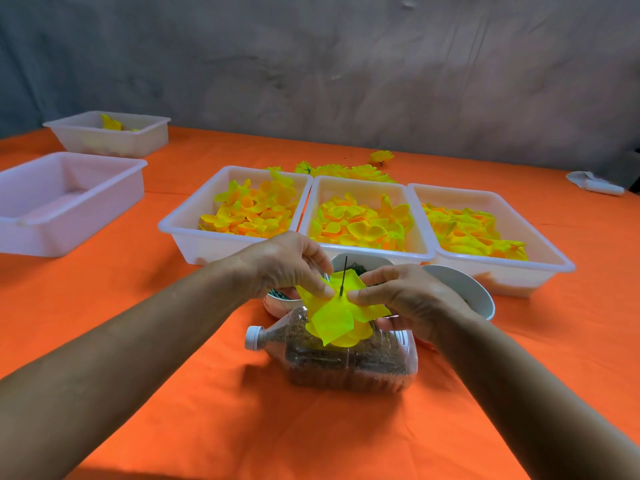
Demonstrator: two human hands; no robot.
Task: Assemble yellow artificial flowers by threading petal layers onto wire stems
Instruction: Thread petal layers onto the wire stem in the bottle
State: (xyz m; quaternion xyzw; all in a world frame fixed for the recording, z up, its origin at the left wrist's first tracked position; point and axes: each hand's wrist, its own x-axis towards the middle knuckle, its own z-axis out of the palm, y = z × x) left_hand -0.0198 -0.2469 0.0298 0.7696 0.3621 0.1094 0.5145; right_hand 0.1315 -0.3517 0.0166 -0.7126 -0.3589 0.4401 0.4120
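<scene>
Both arms reach forward over the desk [207,393], the left hand [287,263] and right hand [405,292] pinching a yellow petal layer [337,318] above a lying bottle [349,362]. One dark wire stem [343,276] stands upright through it. Behind sit three petal trays [363,216]; farther left, two more.

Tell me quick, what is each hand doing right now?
Left hand: closed, pinching the yellow petal layer beside the wire stem.
Right hand: closed, pinching the same petal layer from the other side.
</scene>
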